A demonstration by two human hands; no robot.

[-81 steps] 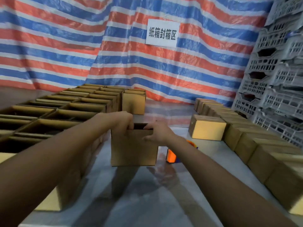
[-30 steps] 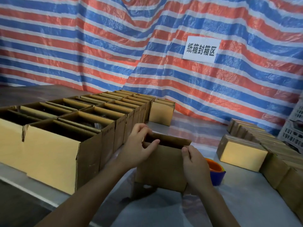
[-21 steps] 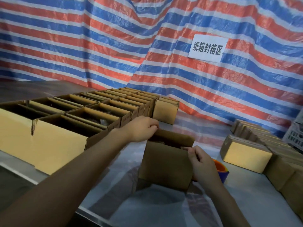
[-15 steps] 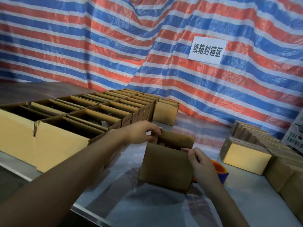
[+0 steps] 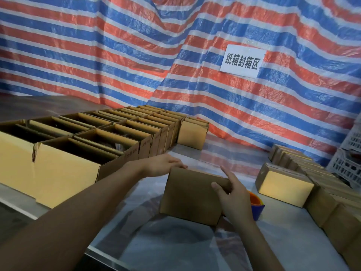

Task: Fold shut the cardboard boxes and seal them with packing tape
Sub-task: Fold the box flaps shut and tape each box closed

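A small brown cardboard box stands on the shiny table in front of me, its top flaps now lying down flat. My left hand rests on the box's far left top edge, fingers pressed over the flap. My right hand holds the box's right side, thumb on the front face and fingers spread upward. An orange and blue tape dispenser sits just behind the right hand, mostly hidden.
Several open-topped boxes stand in rows on the left. Closed boxes line the right side. A grey plastic crate stands at far right. A striped tarp with a white sign hangs behind.
The box's open top has been folded shut. My left hand moved from inside the opening to the top left edge. My right hand shifted lower on the right side.
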